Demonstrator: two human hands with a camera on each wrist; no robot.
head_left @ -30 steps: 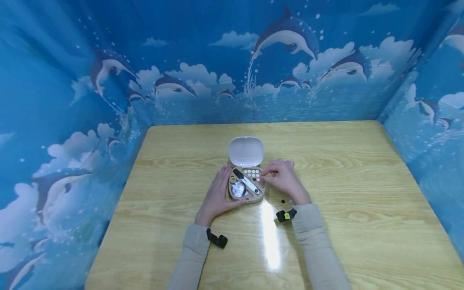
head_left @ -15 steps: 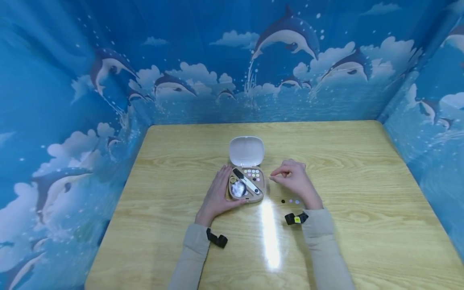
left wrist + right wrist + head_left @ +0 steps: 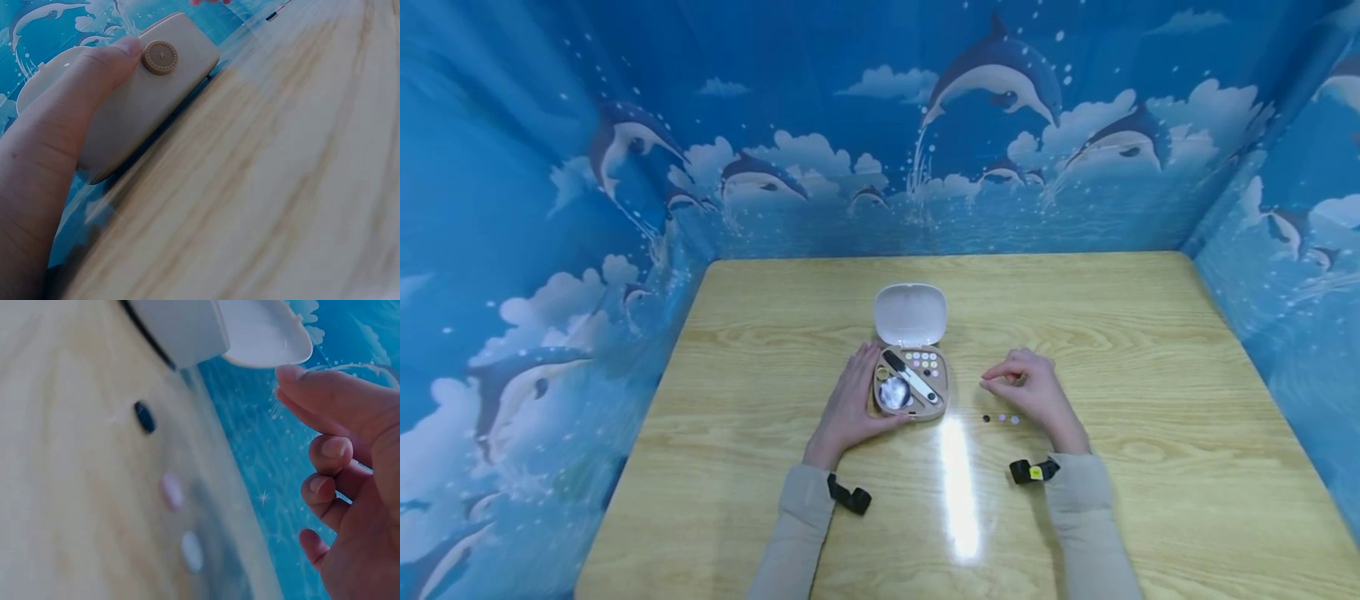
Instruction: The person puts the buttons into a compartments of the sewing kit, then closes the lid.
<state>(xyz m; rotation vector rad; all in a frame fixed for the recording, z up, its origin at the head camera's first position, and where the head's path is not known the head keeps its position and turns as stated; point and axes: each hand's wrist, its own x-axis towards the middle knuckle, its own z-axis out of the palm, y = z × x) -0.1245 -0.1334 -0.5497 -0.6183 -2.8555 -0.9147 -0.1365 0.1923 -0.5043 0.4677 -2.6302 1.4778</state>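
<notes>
My left hand [image 3: 850,402] holds a small beige sewing kit [image 3: 943,408] steady on the table, fingers along its left side and thumb at its front edge. In the left wrist view the thumb lies beside the round, button-shaped knob [image 3: 161,56] on the case front. The kit's white lid [image 3: 910,313] stands open; several small buttons [image 3: 926,364] sit in its upper right part. My right hand [image 3: 1030,387] hovers right of the kit, thumb and index fingertips together; I cannot tell whether something small is between them. Below it lie a black button [image 3: 987,418], a lilac button [image 3: 1002,417] and a pale blue button [image 3: 1015,420].
Inside the kit are a white-and-black tool [image 3: 912,377] lying diagonally, a round shiny disc [image 3: 894,392] and a small gold ring-like piece [image 3: 882,374]. The wood-grain table [image 3: 1150,400] is enclosed by a blue dolphin-print curtain [image 3: 865,125].
My right hand has moved away from the kit's button section, to the right and towards me, uncovering the row of loose buttons. My left hand and the kit have stayed put.
</notes>
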